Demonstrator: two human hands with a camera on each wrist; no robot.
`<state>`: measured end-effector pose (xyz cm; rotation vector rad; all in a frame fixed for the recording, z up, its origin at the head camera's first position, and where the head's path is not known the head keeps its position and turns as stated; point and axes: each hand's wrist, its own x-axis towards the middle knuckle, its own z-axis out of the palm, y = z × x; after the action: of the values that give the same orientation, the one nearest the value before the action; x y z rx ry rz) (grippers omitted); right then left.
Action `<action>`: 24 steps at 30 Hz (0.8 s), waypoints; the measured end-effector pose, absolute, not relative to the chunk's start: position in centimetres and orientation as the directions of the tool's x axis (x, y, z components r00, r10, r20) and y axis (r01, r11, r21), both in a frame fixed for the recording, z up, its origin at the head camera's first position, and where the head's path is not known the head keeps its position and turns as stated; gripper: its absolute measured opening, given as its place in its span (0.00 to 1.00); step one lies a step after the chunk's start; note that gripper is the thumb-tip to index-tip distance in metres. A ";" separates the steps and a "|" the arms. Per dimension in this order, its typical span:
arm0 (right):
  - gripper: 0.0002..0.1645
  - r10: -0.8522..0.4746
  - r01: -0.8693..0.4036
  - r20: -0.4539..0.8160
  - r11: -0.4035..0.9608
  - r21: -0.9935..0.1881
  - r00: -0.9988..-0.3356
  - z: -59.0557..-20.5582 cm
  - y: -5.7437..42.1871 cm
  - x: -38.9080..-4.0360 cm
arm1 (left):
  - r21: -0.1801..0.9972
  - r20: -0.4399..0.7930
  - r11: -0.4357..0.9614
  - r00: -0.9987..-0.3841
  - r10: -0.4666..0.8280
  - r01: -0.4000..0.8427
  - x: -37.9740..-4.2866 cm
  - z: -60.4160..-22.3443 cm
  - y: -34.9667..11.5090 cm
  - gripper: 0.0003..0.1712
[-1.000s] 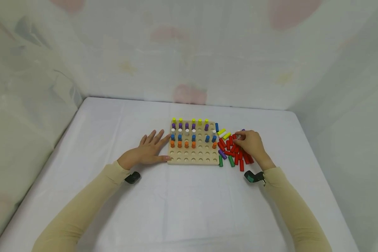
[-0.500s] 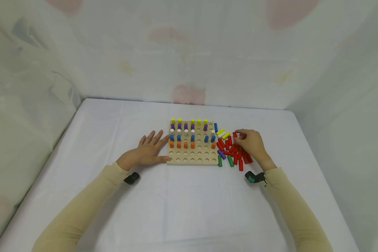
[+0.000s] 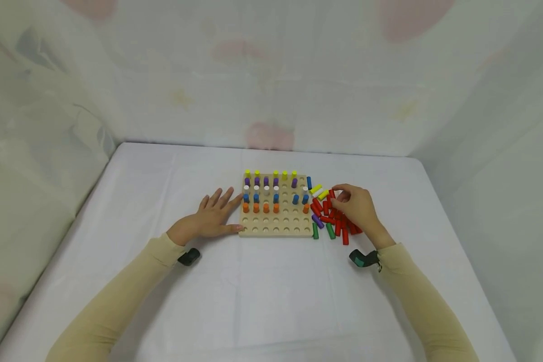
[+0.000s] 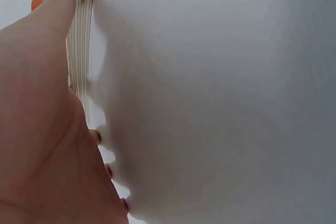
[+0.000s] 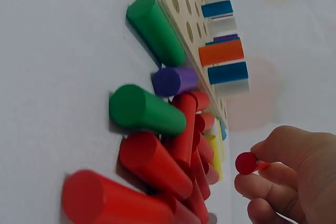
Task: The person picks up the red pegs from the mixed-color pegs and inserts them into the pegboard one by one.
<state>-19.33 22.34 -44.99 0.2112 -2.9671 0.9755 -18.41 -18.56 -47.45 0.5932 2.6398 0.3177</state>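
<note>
Left hand (image 3: 212, 218) lies spread, touching pegboard (image 3: 265, 225) at left; right hand (image 3: 358, 206) pinches red peg (image 5: 246, 163).
Only wrist views resolve the layered edge (image 4: 80, 35).

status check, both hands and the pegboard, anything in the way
Right hand pinches a red peg. Left hand touches left edge of pegboard. Pegboard part filled, two nearest rows without pegs. Loose pegs lie between right hand and pegboard.

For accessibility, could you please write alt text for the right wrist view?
The right hand pinches a red peg. Nearby, loose red pegs, two green pegs and a purple peg lie beside a wooden pegboard holding upright pegs.
</note>
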 end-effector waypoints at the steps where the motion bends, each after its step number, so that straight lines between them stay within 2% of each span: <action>1: 0.22 -0.126 -0.136 0.057 0.795 -0.591 -0.990 -44.9 22.2 -19.2 | 0.301 -0.344 0.884 -0.824 0.450 0.357 -18.4 -47.5 -18.6 0.57; 24: 0.20 -0.187 -0.243 0.155 0.700 -0.672 -0.970 -45.3 19.6 -17.0 | 0.302 -0.344 0.882 -0.822 0.455 0.362 -18.3 -47.1 -18.6 0.56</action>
<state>-16.95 19.64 -45.30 0.3580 -2.8272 1.1334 -18.29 -18.58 -47.07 0.5997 2.6395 0.3122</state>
